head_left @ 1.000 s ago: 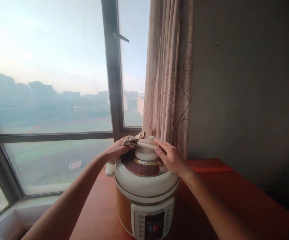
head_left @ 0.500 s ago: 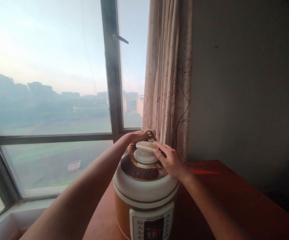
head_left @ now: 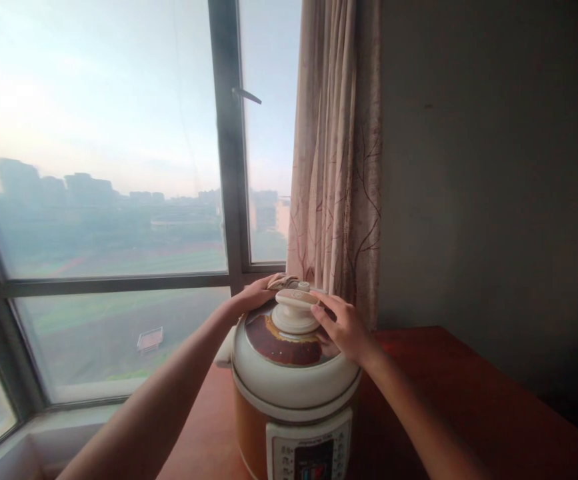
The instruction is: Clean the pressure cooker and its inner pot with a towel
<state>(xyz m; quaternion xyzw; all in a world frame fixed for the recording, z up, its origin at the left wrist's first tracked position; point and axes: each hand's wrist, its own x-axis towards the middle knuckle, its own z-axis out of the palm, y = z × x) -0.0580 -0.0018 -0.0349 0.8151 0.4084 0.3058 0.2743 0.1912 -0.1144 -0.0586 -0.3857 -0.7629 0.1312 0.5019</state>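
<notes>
Quietly, a pressure cooker [head_left: 296,380] is standing on a reddish-brown table [head_left: 449,380], its control panel [head_left: 311,450] facing the wearer and running off the bottom edge of the view. White is covering its domed upper part, while the body below is showing a golden brown. On top, a dark brown plate [head_left: 289,352] with a ragged, gold-edged pattern is surrounding a cream lid handle [head_left: 295,298].

The right hand [head_left: 345,327] is reaching in from its own side and holding the near end of that handle, with the forefinger lying along the top edge and the thumb set just below, the gap between them being narrow. The left hand [head_left: 253,295] is lying over the far left part of the lid, holding a bunched beige cloth [head_left: 283,281] beside a small round valve [head_left: 303,286] behind the handle. Its fingertips are hiding under the folds, so I can't fairly tell how tightly they are curling. Below the left wrist, a pale side handle [head_left: 225,348] is jutting from the cooker.

Beyond the table, a patterned curtain [head_left: 329,167] is hanging between a grey wall [head_left: 473,180] and a large window [head_left: 113,120], whose dark latch [head_left: 247,95] is slanting across the narrower pane. Hazy buildings are showing outside.
</notes>
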